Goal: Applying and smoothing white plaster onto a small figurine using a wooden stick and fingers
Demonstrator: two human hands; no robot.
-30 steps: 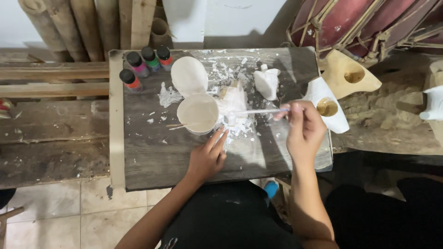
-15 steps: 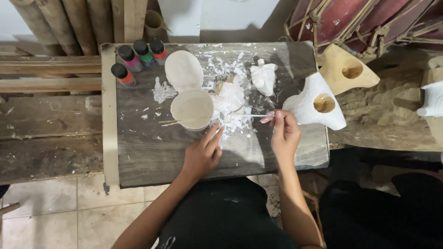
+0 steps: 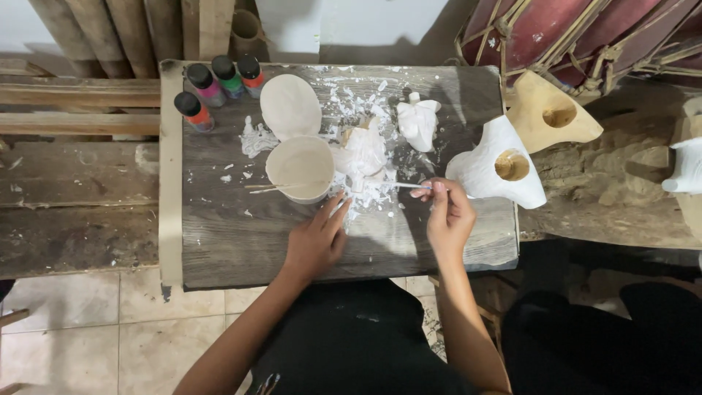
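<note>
Along the top edge of the view a row of bamboo poles (image 3: pixel 110 29) was cut off, and a red drum (image 3: pixel 578 36) ran out of frame at the upper right; a white figure (image 3: pixel 684 168) at the far right was only partly in view. On the grey wooden board (image 3: pixel 219 241) a round white tub (image 3: pixel 300 169) stood open, its contents too pale to tell from its wall; a thin stick (image 3: pixel 270 187) lay across its rim, and its oval lid (image 3: pixel 290 107) lay just behind it. Four small paint bottles (image 3: pixel 216 88) stood capped at the board's far left corner. The right hand (image 3: pixel 447 216) pinched a slim brush (image 3: pixel 398 186), its tip against a small white-coated figure (image 3: pixel 363 155) amid white flakes; the left hand (image 3: pixel 316 241) rested open on the board, fingers stretched toward the tub. Another white figure (image 3: pixel 418 121) stood behind; a white mask (image 3: pixel 497 164) lay just right of the brush hand.
</note>
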